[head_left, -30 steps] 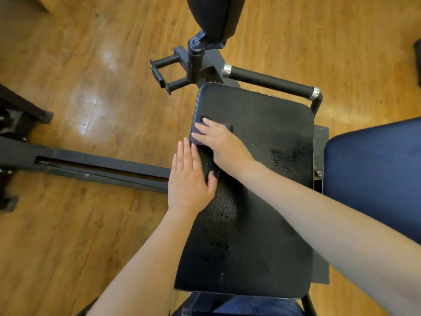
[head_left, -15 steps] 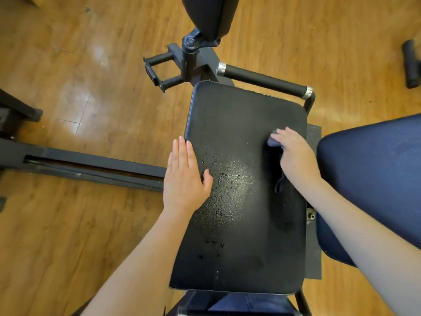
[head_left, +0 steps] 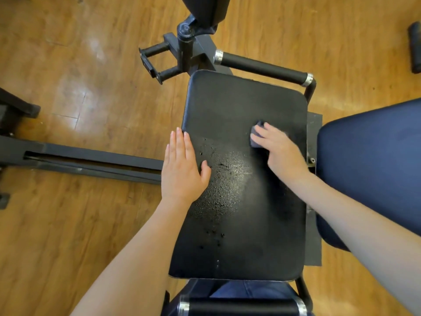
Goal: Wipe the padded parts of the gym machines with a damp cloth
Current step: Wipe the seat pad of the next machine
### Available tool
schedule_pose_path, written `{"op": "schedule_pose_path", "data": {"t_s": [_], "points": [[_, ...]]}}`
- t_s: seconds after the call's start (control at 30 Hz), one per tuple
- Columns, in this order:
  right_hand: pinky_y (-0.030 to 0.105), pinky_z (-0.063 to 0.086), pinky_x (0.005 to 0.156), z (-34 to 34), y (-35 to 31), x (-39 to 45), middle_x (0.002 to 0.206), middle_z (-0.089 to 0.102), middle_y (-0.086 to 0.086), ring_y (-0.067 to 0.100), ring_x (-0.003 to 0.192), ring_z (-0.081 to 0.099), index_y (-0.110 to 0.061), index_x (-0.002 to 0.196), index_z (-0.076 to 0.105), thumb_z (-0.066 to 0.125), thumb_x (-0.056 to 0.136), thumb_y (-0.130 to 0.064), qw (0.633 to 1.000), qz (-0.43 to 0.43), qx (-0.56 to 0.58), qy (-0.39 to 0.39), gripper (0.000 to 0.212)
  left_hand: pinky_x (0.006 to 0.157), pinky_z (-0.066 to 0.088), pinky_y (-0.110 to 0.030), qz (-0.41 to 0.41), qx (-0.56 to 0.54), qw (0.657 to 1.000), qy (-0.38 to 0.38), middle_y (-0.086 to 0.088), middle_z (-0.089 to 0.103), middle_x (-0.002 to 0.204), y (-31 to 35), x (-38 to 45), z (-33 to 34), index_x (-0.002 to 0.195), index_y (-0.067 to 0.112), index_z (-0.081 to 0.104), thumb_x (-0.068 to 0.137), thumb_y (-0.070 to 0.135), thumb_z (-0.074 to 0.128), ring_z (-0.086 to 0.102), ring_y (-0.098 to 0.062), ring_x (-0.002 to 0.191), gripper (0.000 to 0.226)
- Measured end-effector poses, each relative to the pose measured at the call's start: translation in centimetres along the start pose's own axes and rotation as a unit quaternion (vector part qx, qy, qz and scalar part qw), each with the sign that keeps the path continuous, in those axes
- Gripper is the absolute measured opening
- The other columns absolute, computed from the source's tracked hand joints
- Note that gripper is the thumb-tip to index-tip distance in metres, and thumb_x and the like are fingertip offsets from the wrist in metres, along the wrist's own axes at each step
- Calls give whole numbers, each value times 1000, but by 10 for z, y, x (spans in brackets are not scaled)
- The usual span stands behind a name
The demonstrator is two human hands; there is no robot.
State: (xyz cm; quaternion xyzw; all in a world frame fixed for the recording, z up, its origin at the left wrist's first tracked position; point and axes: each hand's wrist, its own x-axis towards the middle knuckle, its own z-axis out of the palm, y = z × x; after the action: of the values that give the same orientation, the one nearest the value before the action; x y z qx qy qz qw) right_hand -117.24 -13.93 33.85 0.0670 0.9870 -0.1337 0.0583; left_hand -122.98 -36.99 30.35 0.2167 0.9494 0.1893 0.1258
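At three o'clock on the black pad [head_left: 239, 179], the right hand [head_left: 276, 148] presses the cloth [head_left: 256, 139] with curled fingers; the left hand [head_left: 182, 167] lies flat, steadying. Overlapping strokes should catch the droplets at centre.

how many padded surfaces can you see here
3: the black seat pad in the middle under both hands, the blue pad at its right, and a dark pad cut off at the top edge. More may lie outside the frame.
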Motion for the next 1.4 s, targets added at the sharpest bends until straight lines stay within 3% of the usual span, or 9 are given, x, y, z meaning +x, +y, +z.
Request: {"op": "schedule_pose_path", "data": {"t_s": [0.1,0.2,0.3,0.57,0.7,0.87,1.13,1.27,1.4], "points": [[27,20,108,-18,29,-41,141,46,9,31,135,34,-3,128,54,39,73,29,990,136,-23,-18,66,118,5,-36,3,0,1000,3,-23,10,160,-1,0,2,151,-6,16,94,32,47,6,-33,149,75],[20,15,108,-20,24,-37,138,48,11,29,135,35,-2,126,56,38,78,25,989,149,-12,11,58,118,8,-38,3,2,1000,12,-24,15,159,-1,0,2,150,-7,19,92,33,45,10,-35,149,75],[29,22,109,-12,3,-1,134,52,14,32,132,40,-1,124,58,41,79,23,994,91,10,64,54,117,12,-40,1,3,1000,19,-26,19,157,0,0,2,148,-9,23,89,35,40,14,-36,148,75],[44,36,102,23,-59,43,127,57,19,40,121,50,3,118,60,54,76,10,986,-160,40,19,43,118,1,-35,8,10,1000,6,-20,6,161,-2,0,2,152,-4,13,94,36,38,2,-31,150,75],[36,34,105,21,-9,-2,127,58,13,34,122,50,-2,117,63,37,73,18,993,-2,59,101,55,118,5,-36,6,4,1000,10,-22,12,160,-1,0,3,150,-6,18,90,38,34,7,-33,149,77],[29,22,110,-1,21,-47,138,49,12,31,134,37,-1,125,57,39,76,26,980,178,28,89,59,118,6,-36,5,10,1000,14,-23,14,159,-1,0,4,150,-7,20,90,38,33,9,-33,149,76],[36,17,115,-3,23,18,150,32,9,28,141,21,-4,139,40,49,94,-6,983,170,4,70,46,117,5,-35,4,12,1000,13,-24,14,159,0,0,2,150,-7,20,90,37,36,9,-33,149,76],[21,10,111,13,17,1,149,34,9,25,141,22,-4,140,40,44,95,1,972,199,30,118,45,118,6,-37,3,11,1000,12,-24,15,158,0,0,3,150,-7,20,90,36,36,10,-34,149,76],[25,14,112,31,-2,-39,148,36,8,24,141,24,-5,139,41,45,91,10,969,212,22,121,51,118,9,-39,1,9,1000,10,-24,16,158,0,0,2,149,-7,22,89,36,37,11,-34,149,76]]}}
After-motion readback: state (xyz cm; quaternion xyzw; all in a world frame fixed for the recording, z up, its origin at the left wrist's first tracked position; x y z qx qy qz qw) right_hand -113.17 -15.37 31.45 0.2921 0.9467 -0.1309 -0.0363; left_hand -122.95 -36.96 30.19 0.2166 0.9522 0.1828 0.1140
